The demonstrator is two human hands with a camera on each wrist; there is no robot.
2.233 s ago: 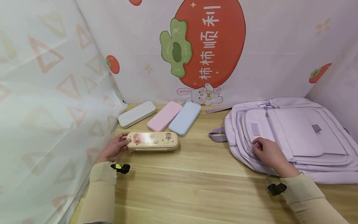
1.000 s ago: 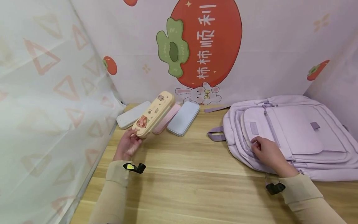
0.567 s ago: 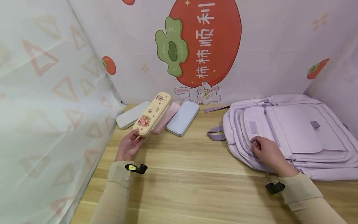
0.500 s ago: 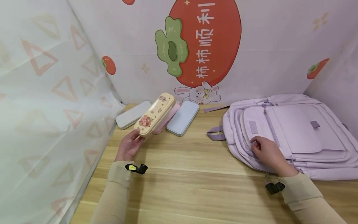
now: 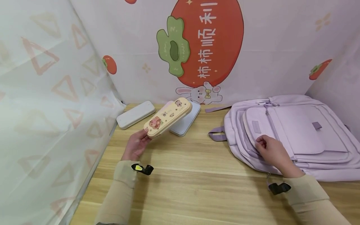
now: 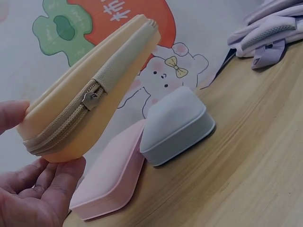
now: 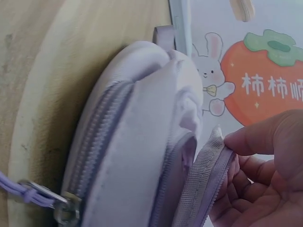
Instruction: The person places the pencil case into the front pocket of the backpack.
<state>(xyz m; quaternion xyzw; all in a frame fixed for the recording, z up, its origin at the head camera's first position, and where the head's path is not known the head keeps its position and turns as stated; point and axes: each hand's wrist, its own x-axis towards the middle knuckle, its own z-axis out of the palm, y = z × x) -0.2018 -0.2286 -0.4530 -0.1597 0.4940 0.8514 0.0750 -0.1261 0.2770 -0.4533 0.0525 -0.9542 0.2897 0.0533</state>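
Observation:
My left hand pinches the near end of a cream zippered pencil case with bear pictures on its lid. The case is lifted above the table and tilted, its far end pointing to the back right. In the left wrist view the thumb is on top, the fingers are underneath, and the zip pull shows on its side. At the lilac backpack, lying flat on the right, my right hand pinches the edge of the front pocket flap. The right wrist view shows that flap's zip parted and the pocket partly open.
A white case lies at the table's back left. Behind the held case are a pink case and a light blue case, side by side. A carry loop sticks out from the backpack. Printed curtains stand at the back and sides.
My left hand has lifted the cream pencil case off the table, turned it diagonally and moved it rightward, past the white case. The right hand, still at the flap, has drawn its edge slightly outward.

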